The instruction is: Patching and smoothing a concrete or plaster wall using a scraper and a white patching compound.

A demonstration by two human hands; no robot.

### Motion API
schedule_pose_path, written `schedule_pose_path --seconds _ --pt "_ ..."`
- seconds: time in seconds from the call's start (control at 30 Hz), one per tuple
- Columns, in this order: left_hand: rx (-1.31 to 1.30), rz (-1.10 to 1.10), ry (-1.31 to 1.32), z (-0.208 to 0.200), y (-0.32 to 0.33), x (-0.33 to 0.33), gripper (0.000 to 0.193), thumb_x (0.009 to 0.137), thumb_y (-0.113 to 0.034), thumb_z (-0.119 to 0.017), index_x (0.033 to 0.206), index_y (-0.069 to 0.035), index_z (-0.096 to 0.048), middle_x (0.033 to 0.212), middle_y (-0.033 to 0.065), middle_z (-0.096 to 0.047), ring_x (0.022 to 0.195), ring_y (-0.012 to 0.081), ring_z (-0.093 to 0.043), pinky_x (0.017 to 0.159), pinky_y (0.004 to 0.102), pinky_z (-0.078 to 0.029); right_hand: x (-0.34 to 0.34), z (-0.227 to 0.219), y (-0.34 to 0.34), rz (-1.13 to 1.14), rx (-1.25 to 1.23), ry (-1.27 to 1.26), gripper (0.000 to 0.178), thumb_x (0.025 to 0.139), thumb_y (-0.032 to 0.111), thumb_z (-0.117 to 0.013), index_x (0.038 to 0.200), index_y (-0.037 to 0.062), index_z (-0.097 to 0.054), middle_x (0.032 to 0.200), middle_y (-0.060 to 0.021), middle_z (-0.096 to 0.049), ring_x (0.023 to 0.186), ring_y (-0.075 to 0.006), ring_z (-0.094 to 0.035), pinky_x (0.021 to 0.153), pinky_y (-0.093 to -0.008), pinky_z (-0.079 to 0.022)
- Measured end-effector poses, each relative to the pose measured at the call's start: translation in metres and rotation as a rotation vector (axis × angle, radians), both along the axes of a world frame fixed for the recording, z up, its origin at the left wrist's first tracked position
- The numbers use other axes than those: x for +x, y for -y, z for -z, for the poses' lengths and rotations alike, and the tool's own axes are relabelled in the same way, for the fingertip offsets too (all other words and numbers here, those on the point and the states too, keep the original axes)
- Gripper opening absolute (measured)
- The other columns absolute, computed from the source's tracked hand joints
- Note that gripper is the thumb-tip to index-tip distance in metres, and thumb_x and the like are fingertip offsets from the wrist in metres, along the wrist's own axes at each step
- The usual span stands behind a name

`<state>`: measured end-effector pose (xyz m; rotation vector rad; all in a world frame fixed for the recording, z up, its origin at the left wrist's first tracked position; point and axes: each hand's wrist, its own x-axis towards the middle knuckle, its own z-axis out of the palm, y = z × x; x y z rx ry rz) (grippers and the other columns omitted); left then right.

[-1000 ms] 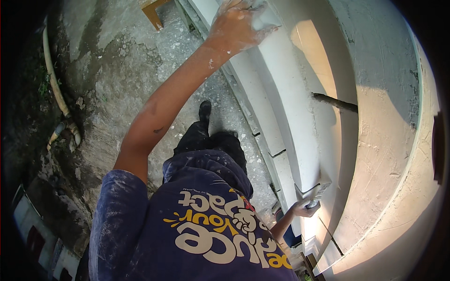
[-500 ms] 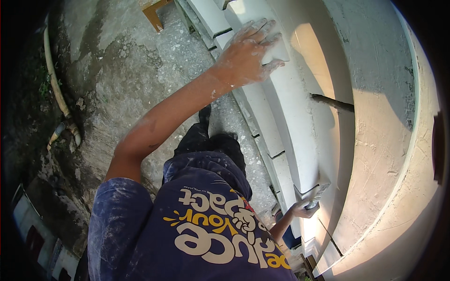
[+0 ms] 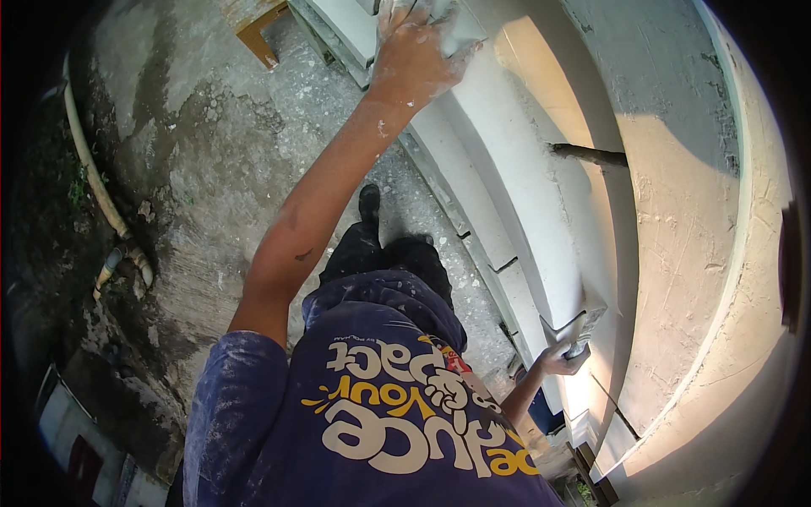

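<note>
My left hand (image 3: 416,59), dusted with white, reaches far forward to a long white plaster moulding (image 3: 515,194). Its fingers are spread over the moulding's surface, with the thumb out to the right. The top edge of the view cuts off the fingertips, and whether a pale piece lies under the palm I cannot make out. At the moulding's near end, my right hand (image 3: 559,360) is closed around the handle of a flat grey trowel (image 3: 595,319). The blade rests by the moulding's end; the hand hides part of the handle.
A rough plastered wall (image 3: 676,253) curves along the right. A dark stick (image 3: 590,154) juts out between the wall and the moulding. Lower white ledges (image 3: 473,186) run beside the stained concrete floor (image 3: 211,169). A wooden stand (image 3: 258,38) is at the top; a pipe (image 3: 89,160) lies left.
My left hand has slid farther forward along the moulding, its arm straighter. My right hand stays by the moulding's end with the trowel. The whole view has shifted slightly.
</note>
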<state>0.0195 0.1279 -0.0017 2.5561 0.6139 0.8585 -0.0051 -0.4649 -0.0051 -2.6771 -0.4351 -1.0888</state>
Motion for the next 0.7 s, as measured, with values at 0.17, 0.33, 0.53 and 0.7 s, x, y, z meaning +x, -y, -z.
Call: schedule_pose_path --seconds 0.17,0.33,0.53,0.7 --pt "-0.009 0.233 0.035 -0.001 0.020 -0.012 0.061 0.092 -0.052 -0.068 0.139 -0.013 -0.064 0.152 0.0144 -0.050 0.145 0.0286 -0.042 0.125 0.0497 -0.022 -0.006 -0.001 0.002 0.062 0.048 -0.047 0.049 0.090 0.040 -0.067 0.097 -0.0079 -0.063 0.082 -0.0219 -0.061 0.071 -0.0420 -0.059 0.066 -0.0472 -0.048" --pt "0.071 0.046 0.001 0.000 -0.012 -0.003 0.058 0.090 -0.052 -0.072 0.135 -0.015 -0.067 0.153 0.0082 -0.052 0.144 0.0281 -0.043 0.125 0.0489 -0.023 -0.003 -0.009 -0.016 -0.038 0.044 0.046 0.041 0.087 0.033 -0.065 0.092 -0.0071 -0.062 0.078 -0.0201 -0.058 0.068 -0.0387 -0.057 0.062 -0.0466 -0.046" --pt "0.105 0.219 0.079 0.006 -0.030 -0.012 0.056 0.090 -0.050 -0.072 0.133 -0.014 -0.069 0.148 0.0110 -0.056 0.138 0.0303 -0.049 0.121 0.0484 -0.029 -0.001 -0.011 -0.021 -0.066 0.045 0.047 0.053 0.093 0.046 -0.065 0.090 -0.0068 -0.062 0.076 -0.0192 -0.055 0.066 -0.0374 -0.055 0.060 -0.0458 -0.044" --pt "0.140 0.206 0.000 -0.003 0.000 -0.010 0.059 0.089 -0.048 -0.075 0.137 -0.016 -0.066 0.153 0.0112 -0.051 0.142 0.0288 -0.046 0.119 0.0474 -0.032 -0.004 -0.007 -0.015 -0.033 0.067 0.002 0.059 0.093 0.052 -0.065 0.095 -0.0075 -0.063 0.079 -0.0209 -0.057 0.068 -0.0400 -0.056 0.062 -0.0470 -0.045"
